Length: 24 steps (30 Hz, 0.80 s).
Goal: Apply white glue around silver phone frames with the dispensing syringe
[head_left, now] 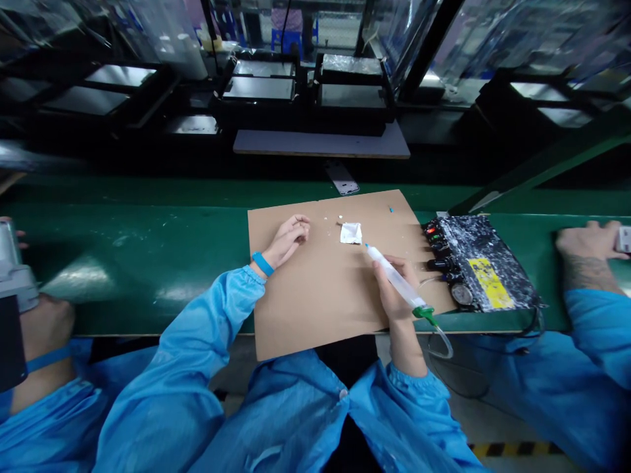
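My right hand (393, 287) is closed around a clear glue syringe (394, 279) with a green end cap and a thin hose running off the table edge. The syringe tip points up and left toward a small crumpled white wipe (351, 232) lying on a brown cardboard sheet (315, 289). My left hand (290, 238) rests on the upper left part of the cardboard with its fingers curled in; whatever lies inside them is hidden. A blue band circles that wrist. Both arms wear blue sleeves.
The cardboard lies on a green conveyor belt (148, 256). A black dispenser box (476, 269) with knobs and a yellow label sits right of the cardboard. A phone (342, 179) lies beyond the belt. Other people's hands are at far left (42, 328) and far right (589, 240).
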Tool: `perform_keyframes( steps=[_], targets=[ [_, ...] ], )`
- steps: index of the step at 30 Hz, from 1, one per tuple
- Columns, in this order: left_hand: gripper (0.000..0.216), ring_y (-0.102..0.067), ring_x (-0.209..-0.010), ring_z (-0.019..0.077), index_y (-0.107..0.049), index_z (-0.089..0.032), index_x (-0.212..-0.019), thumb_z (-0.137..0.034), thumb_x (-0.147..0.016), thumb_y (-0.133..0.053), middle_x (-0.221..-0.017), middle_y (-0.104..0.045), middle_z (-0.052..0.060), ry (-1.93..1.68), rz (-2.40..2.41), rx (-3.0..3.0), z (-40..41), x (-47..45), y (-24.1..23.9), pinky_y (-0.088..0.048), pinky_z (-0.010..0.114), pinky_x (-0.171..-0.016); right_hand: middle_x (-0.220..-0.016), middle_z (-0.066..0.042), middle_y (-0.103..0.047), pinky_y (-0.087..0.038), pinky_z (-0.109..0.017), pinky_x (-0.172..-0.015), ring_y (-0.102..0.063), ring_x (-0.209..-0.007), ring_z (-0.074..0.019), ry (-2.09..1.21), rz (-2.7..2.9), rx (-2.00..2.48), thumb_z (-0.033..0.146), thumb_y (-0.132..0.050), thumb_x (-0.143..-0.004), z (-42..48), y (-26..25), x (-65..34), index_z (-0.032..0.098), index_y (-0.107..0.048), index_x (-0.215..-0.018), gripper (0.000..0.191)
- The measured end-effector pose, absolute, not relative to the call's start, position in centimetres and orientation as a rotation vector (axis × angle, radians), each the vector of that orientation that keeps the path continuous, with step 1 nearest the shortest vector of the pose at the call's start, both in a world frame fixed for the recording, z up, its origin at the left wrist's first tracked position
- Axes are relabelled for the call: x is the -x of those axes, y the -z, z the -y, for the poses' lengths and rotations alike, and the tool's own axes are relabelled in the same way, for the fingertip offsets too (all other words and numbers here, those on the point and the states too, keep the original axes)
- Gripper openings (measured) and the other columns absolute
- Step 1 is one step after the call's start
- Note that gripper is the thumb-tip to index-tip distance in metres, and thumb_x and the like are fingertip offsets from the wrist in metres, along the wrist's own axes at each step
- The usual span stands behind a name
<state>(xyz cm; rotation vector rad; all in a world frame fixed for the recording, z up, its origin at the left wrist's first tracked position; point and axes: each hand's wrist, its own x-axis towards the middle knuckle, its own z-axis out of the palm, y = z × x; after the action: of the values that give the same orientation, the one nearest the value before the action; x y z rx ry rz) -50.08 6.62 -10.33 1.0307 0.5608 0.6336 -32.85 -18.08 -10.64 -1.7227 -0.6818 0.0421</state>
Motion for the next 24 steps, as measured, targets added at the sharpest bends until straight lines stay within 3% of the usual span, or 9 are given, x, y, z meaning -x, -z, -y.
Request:
perform_keyframes(
  steps=[4, 8, 12, 16, 20, 22, 24],
  targets=[
    [0.035, -0.055, -0.070, 0.0099, -0.063, -0.021, -0.100, -0.017, -0.067, -0.071, -0.086, -0.064, -0.001, -0.605, -0.575, -1.035, -6.9, 50.2, 10.3, -0.042, 0.024, -0.066, -0.097, -0.011, -0.079, -0.060, -0.037, -0.072, -0.072, -0.079, -0.0234, 0.066, 0.607, 1.779, 0.065, -0.084, -0.088, 20.2, 10.9, 31.3, 0.016, -0.076, -0.106, 0.053],
    [0.021, -0.057, -0.073, 0.0101, -0.070, -0.019, -0.098, -0.028, -0.082, -0.080, -0.089, -0.067, 0.002, -0.610, -0.605, -1.071, -6.8, 50.1, 10.4, -0.047, 0.023, -0.067, -0.095, -0.010, -0.078, -0.059, -0.037, -0.073, -0.071, -0.078, -0.0226, 0.109, 0.552, 1.818, 0.069, -0.083, -0.087, 21.5, 11.4, 30.4, 0.017, -0.076, -0.105, 0.055],
    [0.030, -0.056, -0.070, 0.0101, -0.072, -0.019, -0.092, -0.044, -0.088, -0.089, -0.082, -0.064, 0.001, -0.665, -0.650, -1.167, -7.3, 50.6, 10.6, -0.047, 0.022, -0.064, -0.092, -0.009, -0.078, -0.059, -0.036, -0.068, -0.070, -0.074, -0.0218, 0.109, 0.635, 1.837, 0.069, -0.082, -0.089, 21.4, 11.3, 30.9, 0.018, -0.076, -0.104, 0.054],
    [0.045, -0.052, -0.064, 0.0120, -0.062, -0.021, -0.078, -0.057, -0.102, -0.076, -0.069, -0.056, -0.001, -0.878, -0.790, -1.511, -10.8, 52.6, 10.8, -0.042, 0.024, -0.061, -0.088, -0.008, -0.077, -0.059, -0.035, -0.065, -0.069, -0.070, -0.0212, 0.092, 0.660, 1.838, 0.072, -0.081, -0.089, 21.3, 11.2, 30.9, 0.017, -0.076, -0.104, 0.056],
    [0.029, -0.054, -0.071, 0.0149, -0.064, -0.021, -0.083, -0.038, -0.106, -0.070, -0.082, -0.061, 0.002, -1.120, -1.036, -1.856, -15.5, 56.2, 10.7, -0.043, 0.029, -0.070, -0.093, -0.011, -0.079, -0.063, -0.040, -0.071, -0.073, -0.076, -0.0241, 0.093, 0.667, 1.828, 0.072, -0.083, -0.087, 21.4, 11.4, 30.7, 0.016, -0.077, -0.103, 0.058],
    [0.016, -0.055, -0.078, 0.0164, -0.065, -0.021, -0.089, -0.026, -0.104, -0.069, -0.093, -0.065, 0.004, -1.123, -1.208, -1.977, -17.2, 58.2, 10.5, -0.044, 0.031, -0.078, -0.093, -0.013, -0.079, -0.064, -0.044, -0.074, -0.073, -0.077, -0.0258, 0.129, 0.669, 1.830, 0.072, -0.083, -0.085, 21.4, 11.5, 30.7, 0.015, -0.078, -0.102, 0.059],
    [0.018, -0.055, -0.081, 0.0182, -0.062, -0.021, -0.088, -0.024, -0.105, -0.065, -0.092, -0.064, 0.005, -1.045, -1.368, -2.026, -18.2, 59.8, 10.3, -0.043, 0.032, -0.081, -0.092, -0.016, -0.078, -0.066, -0.052, -0.080, -0.074, -0.079, -0.0298, 0.162, 0.682, 1.835, 0.072, -0.085, -0.084, 21.4, 11.7, 30.5, 0.015, -0.079, -0.101, 0.060]
  ],
)
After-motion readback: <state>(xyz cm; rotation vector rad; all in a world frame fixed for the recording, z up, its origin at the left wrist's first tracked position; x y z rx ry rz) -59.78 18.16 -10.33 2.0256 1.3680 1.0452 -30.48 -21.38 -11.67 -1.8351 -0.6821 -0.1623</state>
